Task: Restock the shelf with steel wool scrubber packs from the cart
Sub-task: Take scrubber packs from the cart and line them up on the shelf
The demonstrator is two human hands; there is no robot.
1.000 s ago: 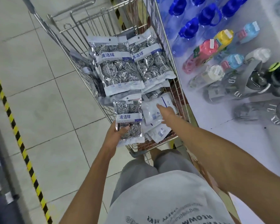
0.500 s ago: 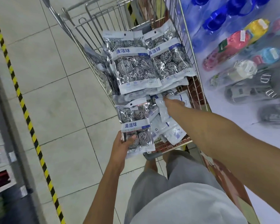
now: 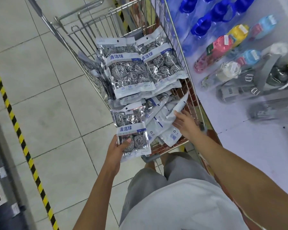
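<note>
A wire shopping cart (image 3: 176,35) stands in front of me, filled with several steel wool scrubber packs (image 3: 128,72) in clear bags with blue-and-white labels. My left hand (image 3: 115,149) grips one scrubber pack (image 3: 131,130) by its lower left corner, holding it upright over the cart's near end. My right hand (image 3: 184,122) reaches into the cart's near right corner, and its fingers pinch the edge of a face-down pack (image 3: 176,108) that is lifted at an angle. More face-down packs (image 3: 158,125) lie under it.
A white shelf surface (image 3: 256,146) runs along the right, with blue-capped water bottles (image 3: 204,25), coloured bottles (image 3: 219,48) and dark grey bottles (image 3: 256,90). A yellow-black floor stripe (image 3: 15,123) and another shelf edge (image 3: 5,163) lie to the left. Tiled floor is between.
My right hand has shifted toward the cart's right side and lifted the edge of a face-down pack. My left hand keeps holding its pack in about the same place.
</note>
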